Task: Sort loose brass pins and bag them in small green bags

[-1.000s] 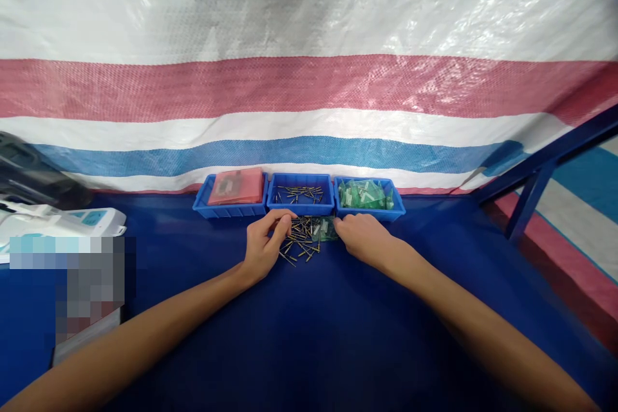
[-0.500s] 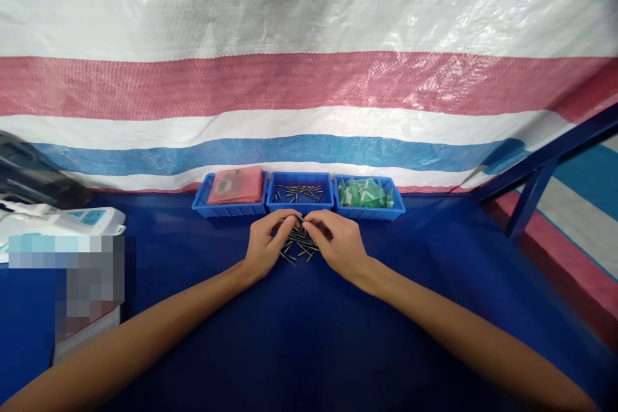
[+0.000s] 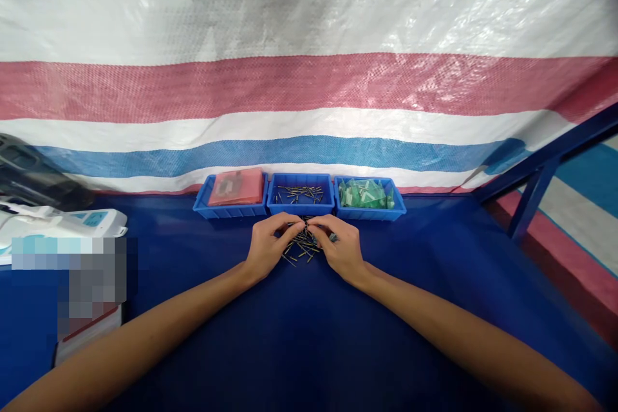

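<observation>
Brass pins (image 3: pixel 302 246), heaped between both hands

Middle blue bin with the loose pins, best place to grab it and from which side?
Grip the middle blue plastic bin by its near front wall, coming from above with fingers hooked over the rim. Its sides look pressed against the left blue bin with red pouches and the right blue bin with green packets, and striped tarp hangs behind, so probably only the front and open top are free.

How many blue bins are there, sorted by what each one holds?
Bin with pink bags: 1
Bin with metal pins: 1
Bin with green bags: 1
Total: 3 bins
</observation>
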